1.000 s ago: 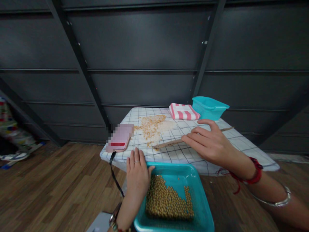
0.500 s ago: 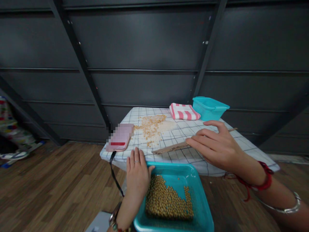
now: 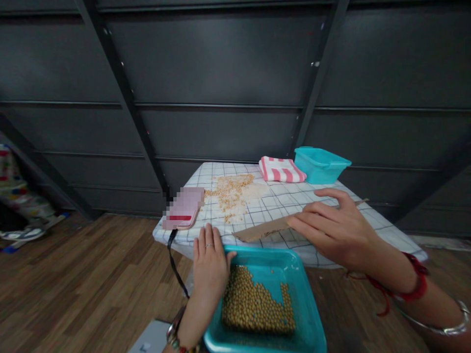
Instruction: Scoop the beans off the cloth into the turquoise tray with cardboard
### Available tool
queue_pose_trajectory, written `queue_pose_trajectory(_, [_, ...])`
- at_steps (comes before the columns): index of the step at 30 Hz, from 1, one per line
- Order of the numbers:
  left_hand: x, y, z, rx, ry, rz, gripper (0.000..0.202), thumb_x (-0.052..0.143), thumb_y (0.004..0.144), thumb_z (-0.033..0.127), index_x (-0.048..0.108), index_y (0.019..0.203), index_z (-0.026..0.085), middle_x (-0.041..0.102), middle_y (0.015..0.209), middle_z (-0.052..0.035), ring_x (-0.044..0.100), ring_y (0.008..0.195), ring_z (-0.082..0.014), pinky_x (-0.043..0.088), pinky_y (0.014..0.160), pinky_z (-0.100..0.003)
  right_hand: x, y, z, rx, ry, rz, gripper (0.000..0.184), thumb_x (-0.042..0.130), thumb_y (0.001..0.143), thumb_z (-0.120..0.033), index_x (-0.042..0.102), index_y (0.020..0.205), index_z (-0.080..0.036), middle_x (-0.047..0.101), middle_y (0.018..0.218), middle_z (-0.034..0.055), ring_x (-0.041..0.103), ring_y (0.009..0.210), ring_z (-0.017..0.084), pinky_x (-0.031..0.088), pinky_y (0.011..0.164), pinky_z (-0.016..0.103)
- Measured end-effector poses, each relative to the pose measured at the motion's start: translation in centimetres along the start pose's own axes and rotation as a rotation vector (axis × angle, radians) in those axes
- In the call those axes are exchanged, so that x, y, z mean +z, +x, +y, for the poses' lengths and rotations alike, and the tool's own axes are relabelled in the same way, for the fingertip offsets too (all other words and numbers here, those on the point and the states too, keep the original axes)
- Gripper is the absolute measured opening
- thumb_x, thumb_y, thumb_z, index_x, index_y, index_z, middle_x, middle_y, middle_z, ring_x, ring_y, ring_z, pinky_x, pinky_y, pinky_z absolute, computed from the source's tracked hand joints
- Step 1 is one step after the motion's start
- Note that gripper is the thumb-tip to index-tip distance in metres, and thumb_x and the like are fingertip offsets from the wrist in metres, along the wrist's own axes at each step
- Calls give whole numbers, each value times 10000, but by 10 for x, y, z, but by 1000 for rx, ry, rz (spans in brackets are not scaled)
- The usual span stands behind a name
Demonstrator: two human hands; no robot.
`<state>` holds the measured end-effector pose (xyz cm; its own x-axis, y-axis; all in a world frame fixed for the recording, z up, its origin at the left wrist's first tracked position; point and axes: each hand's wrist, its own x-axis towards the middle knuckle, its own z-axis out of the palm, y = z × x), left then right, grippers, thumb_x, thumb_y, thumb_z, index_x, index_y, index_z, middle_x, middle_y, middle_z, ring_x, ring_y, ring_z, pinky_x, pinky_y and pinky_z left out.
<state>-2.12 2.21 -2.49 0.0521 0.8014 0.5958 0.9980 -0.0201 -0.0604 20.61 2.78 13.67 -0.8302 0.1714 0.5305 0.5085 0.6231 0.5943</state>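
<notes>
My right hand (image 3: pixel 334 225) grips a long, narrow strip of brown cardboard (image 3: pixel 263 229). The strip lies slantwise low over the cloth, just beyond the tray; whether it touches the cloth I cannot tell. At the near table edge, my left hand (image 3: pixel 210 262) is flat with its fingers stretched out, its thumb over the left rim of a teal tray (image 3: pixel 312 304). Many round yellowish beans (image 3: pixel 257 304) fill most of the tray's floor. Farther back, a loose spread of beans mixed with pale grains (image 3: pixel 235 191) lies on the checked tablecloth (image 3: pixel 272 203).
A pink phone (image 3: pixel 184 211) with a black strap (image 3: pixel 172 255) lies at the table's left edge. A folded pink-and-white striped towel (image 3: pixel 281 170) and a turquoise basket (image 3: pixel 322 166) stand at the back right. Behind rises a dark panelled wall (image 3: pixel 221 63).
My right hand has shifted slightly right and nearer to me, and the cardboard strip has turned so more of its flat face shows. My left hand and the tray have stayed put.
</notes>
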Motion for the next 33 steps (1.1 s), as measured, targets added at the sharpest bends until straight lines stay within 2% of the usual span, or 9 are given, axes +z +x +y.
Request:
queue_pose_trajectory(5, [4,-2,-1,-23,-54,-13,592,327,844,439,391,1251,14,458,1292,-254,387,1214,-350,334,958,-541,0,0,-1,17,-14,-2,182,406,817,-72,552,816,-180,616,639,-44,500,617,105,332,824,359])
queue_pose_trajectory(10, [3,-2,-1,-19,-53,-22,594,342,837,439,405,1238,5,456,1290,-261,395,1206,-355,334,962,-532,2,5,-3,-10,-35,12,171,423,818,-79,565,805,-174,620,640,-40,505,625,103,334,827,358])
queue_pose_trajectory(16, [4,-2,-1,-16,-30,-12,602,314,841,454,375,1267,33,459,1297,-241,392,1214,-340,335,964,-522,0,0,-3,24,5,-19,186,400,827,-89,552,798,-192,609,633,-50,488,616,95,324,837,352])
queue_pose_trajectory(23, [4,-2,-1,0,-7,10,604,327,836,458,415,1223,3,480,1267,-259,410,1195,-353,351,951,-519,-2,-3,-4,31,44,-34,156,392,837,-104,527,838,-183,612,662,-43,492,627,102,322,846,365])
queue_pose_trajectory(29, [5,-2,-3,4,-38,15,620,331,834,454,325,1289,33,461,1287,-249,392,1207,-354,349,944,-538,-6,-3,-6,49,78,-53,186,388,830,-74,528,824,-196,590,639,-63,493,616,86,325,859,352])
queue_pose_trajectory(33, [4,-2,-1,-9,-35,19,575,341,833,406,362,1265,28,463,1290,-243,403,1200,-349,345,954,-521,-13,-7,-6,84,163,-52,195,367,844,-84,524,844,-200,581,652,-66,491,606,81,323,863,343])
